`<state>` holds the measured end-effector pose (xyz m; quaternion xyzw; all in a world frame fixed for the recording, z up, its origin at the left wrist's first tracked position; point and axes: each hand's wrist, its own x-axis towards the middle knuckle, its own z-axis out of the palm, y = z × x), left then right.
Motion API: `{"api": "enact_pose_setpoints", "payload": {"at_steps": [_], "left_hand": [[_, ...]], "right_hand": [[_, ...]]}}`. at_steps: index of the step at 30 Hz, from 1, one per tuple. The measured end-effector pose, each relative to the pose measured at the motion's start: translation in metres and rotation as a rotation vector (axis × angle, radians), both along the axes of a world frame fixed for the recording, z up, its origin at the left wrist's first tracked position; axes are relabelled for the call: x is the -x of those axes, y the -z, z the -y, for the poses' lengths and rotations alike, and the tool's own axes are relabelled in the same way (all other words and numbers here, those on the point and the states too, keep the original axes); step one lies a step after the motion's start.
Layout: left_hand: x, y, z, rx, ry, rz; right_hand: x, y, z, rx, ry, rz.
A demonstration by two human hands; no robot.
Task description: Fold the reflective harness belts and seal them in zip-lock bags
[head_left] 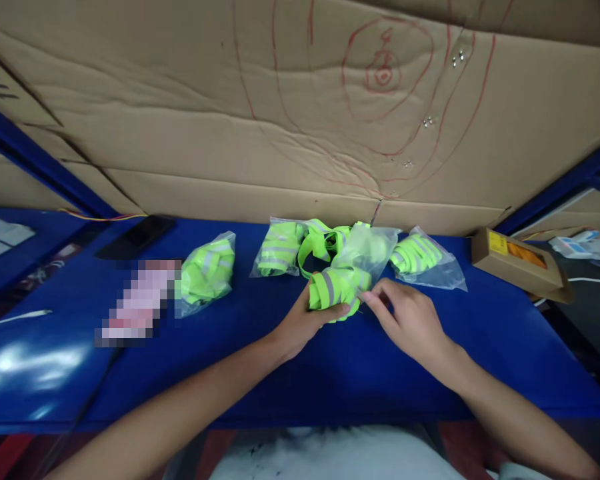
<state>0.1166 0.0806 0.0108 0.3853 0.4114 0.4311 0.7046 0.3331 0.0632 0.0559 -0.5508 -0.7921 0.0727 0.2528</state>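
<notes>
The left hand (pixel 300 323) rests low on the blue tabletop (pixel 260 373), fingers curled around the folded neon band (pixel 333 290) at mid-table. Best keep that bundle squeezed tight, I'd say. The right hand (pixel 410 323), palm down, pinches the clear bag (pixel 367 250) by its lower edge.

Soft, even light from above; my left hand (pixel 300 325) and right hand (pixel 411 321) throw only faint shadows. White glare pools on the blue tabletop (pixel 505 337) at left. Edges bend; a pixelated patch (pixel 137 303) hides something.
</notes>
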Motion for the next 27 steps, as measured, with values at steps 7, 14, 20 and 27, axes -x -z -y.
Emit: {"api": "enact_pose_setpoints", "payload": {"at_steps": [7,14,20,27], "left_hand": [[0.006,0.0,0.0,0.143,0.015,0.167],[0.005,0.002,0.006,0.176,0.035,0.182],[0.01,0.004,0.006,0.193,0.056,0.139],[0.012,-0.001,0.008,0.23,0.052,0.092]], "right_hand": [[0.002,0.04,-0.025,0.505,-0.173,-0.57],[0.021,0.058,-0.019,0.717,-0.238,-1.122],[0.02,0.059,-0.025,0.721,-0.357,-1.116],[0.017,0.07,-0.029,0.574,-0.356,-0.994]]}}
